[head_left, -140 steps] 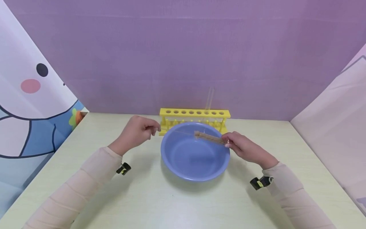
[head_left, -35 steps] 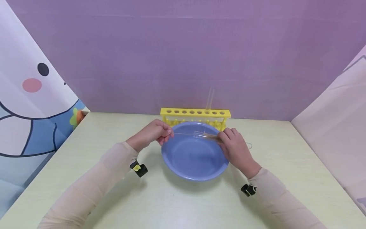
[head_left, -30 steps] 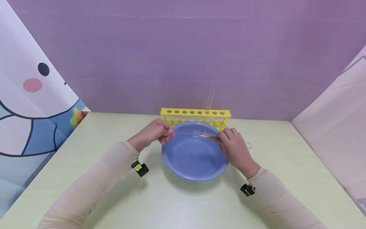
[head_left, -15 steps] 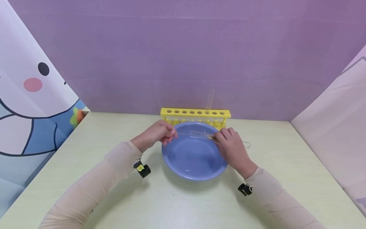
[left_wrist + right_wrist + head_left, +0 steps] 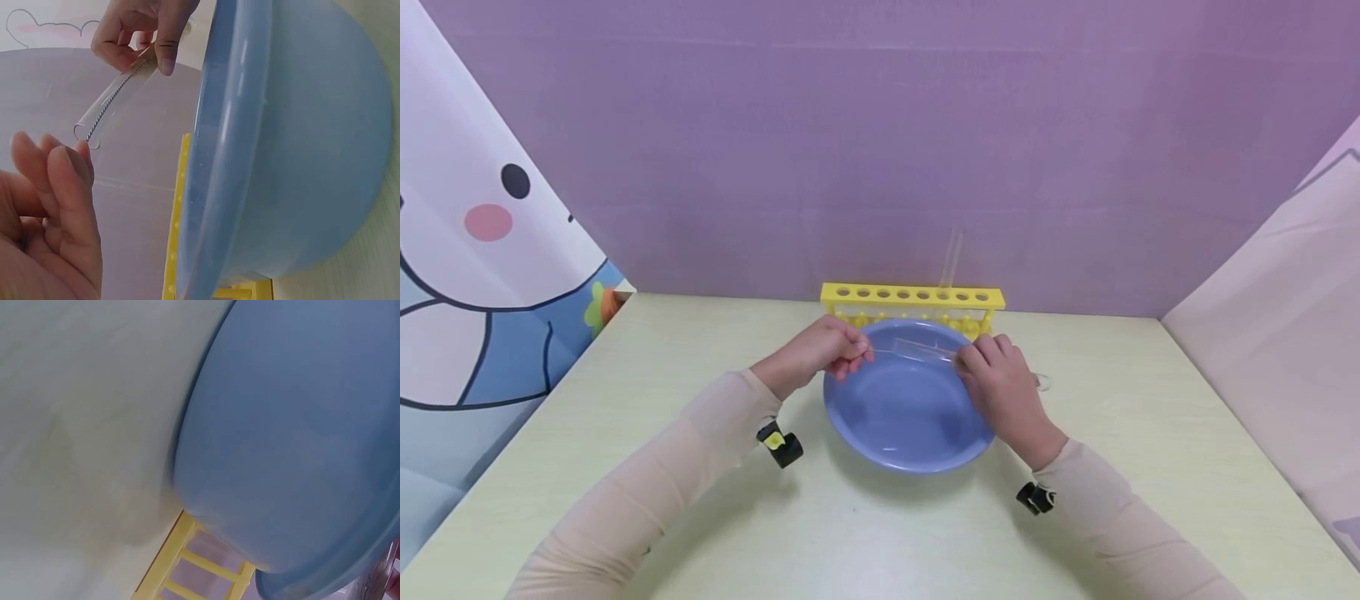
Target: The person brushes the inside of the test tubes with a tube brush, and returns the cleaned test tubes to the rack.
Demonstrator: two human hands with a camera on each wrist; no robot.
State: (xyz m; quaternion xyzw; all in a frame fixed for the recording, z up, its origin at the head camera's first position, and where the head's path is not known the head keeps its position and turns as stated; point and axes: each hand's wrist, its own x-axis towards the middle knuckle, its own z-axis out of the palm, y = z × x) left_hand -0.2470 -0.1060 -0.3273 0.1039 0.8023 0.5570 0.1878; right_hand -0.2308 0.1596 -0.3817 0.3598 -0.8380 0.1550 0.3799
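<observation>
My left hand [image 5: 831, 354] pinches the thin wire handle of a test tube brush at the left. My right hand [image 5: 1000, 392] grips a clear test tube [image 5: 917, 350] around its middle, the tube lying nearly level above the blue basin [image 5: 902, 425]. Its mouth faces my left fingers, and its rounded end shows beyond my right hand. In the left wrist view the brush's twisted wire [image 5: 112, 99] runs inside the tube to brown bristles [image 5: 148, 61], partly covered by my right fingers. Only a bit of the tube and brush [image 5: 375, 578] enters the right wrist view.
Behind the basin stands a yellow test tube rack [image 5: 917, 296], with another clear test tube [image 5: 951, 258] upright in it. The pale table [image 5: 880, 533] extends around the basin. A purple backdrop [image 5: 880, 150] rises behind it, and printed cloth panels hang at both sides.
My right hand has shifted its grip from the tube's far end to its middle. Lately my hands have drawn closer; less wire shows outside the mouth, and the bristles are deeper in the tube.
</observation>
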